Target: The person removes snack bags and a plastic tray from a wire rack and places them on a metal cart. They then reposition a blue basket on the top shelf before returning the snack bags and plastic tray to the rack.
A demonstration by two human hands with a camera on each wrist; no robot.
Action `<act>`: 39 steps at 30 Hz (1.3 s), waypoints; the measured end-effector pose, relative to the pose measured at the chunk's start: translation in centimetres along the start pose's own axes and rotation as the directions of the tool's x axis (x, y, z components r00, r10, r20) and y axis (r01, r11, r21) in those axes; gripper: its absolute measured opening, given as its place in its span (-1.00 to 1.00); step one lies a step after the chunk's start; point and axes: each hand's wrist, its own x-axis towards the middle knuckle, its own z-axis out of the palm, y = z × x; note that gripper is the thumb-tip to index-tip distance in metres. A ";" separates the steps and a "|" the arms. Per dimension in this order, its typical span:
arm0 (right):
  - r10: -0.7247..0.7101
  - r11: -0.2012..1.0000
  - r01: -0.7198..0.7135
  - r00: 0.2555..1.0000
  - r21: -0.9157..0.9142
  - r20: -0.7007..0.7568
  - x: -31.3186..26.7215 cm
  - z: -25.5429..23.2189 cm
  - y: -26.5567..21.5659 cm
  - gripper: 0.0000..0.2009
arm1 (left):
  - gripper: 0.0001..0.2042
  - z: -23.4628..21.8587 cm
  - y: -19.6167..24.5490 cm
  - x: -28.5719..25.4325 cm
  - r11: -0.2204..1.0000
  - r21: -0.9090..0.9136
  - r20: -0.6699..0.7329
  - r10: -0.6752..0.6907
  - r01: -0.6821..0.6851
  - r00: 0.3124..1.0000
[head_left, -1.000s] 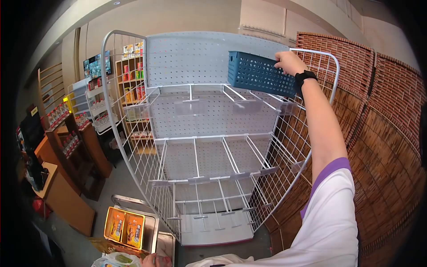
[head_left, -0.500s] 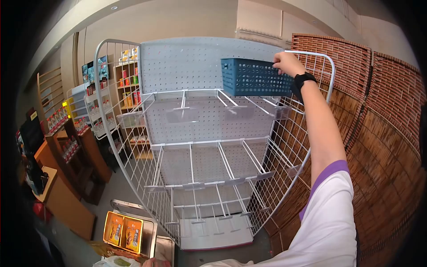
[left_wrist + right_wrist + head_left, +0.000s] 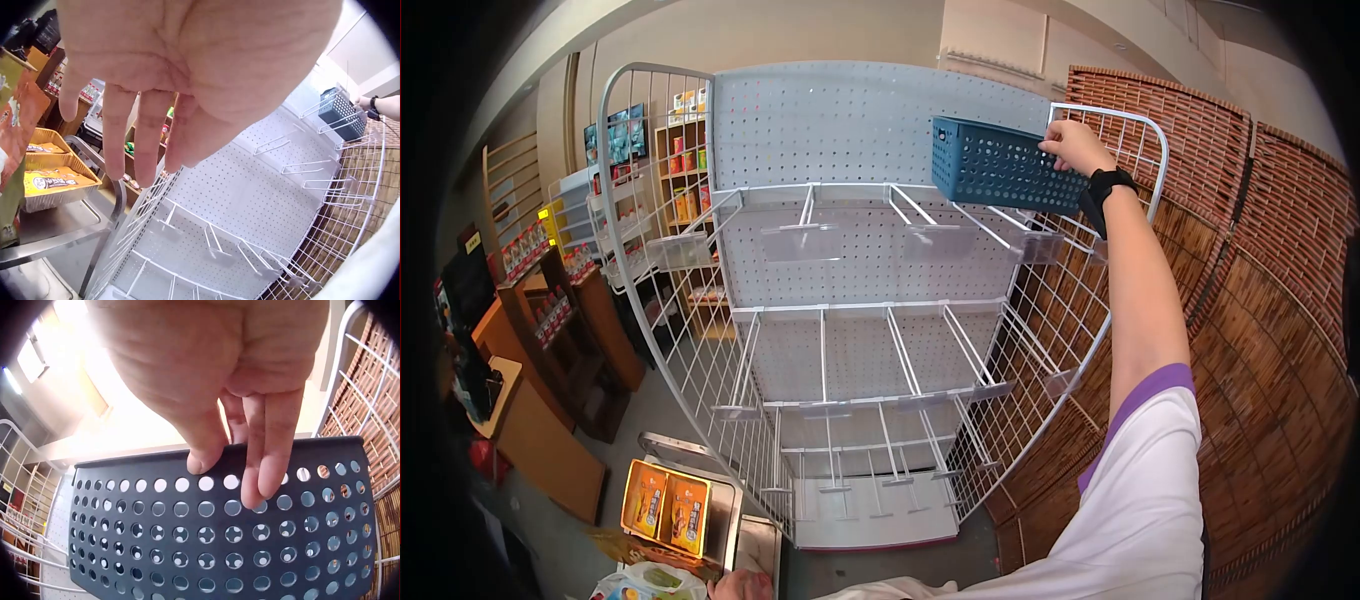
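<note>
My right hand is raised at the upper right of the head view and grips the near rim of a blue-green plastic basket. In the right wrist view, the thumb and some fingertips lie over the basket's perforated side, while another finger passes behind the rim. The basket sits level with the top hooks of a white wire display rack, at its right end. My left hand hangs low with relaxed fingers in the left wrist view, holding nothing. Near it stand foil trays with orange packets.
The trays rest on a metal cart at lower left, beside a plastic bag. Hooks with clear label holders jut from the rack. A woven screen stands right; stocked shelves and wooden counters stand left.
My right hand has moved the basket a little to the right along the top of the rack. The head view has shifted slightly. My left hand stays low by the cart.
</note>
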 end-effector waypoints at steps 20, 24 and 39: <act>-0.030 0.984 0.035 0.999 -0.175 0.027 0.3 1.3 -0.5 -0.59 | -0.73 -0.4 0.1 -0.9 0.994 -0.095 0.074 -0.041 0.048 0.996; -0.018 0.976 0.029 0.999 -0.216 0.051 0.3 1.5 0.3 -0.52 | -0.77 -0.8 0.2 -1.0 0.992 -0.125 0.074 0.000 0.009 0.997; -0.002 0.966 -0.045 0.983 0.253 0.184 0.8 1.5 0.1 -0.51 | -0.73 2.5 -3.8 -0.6 0.833 -0.496 0.161 -0.189 0.245 0.969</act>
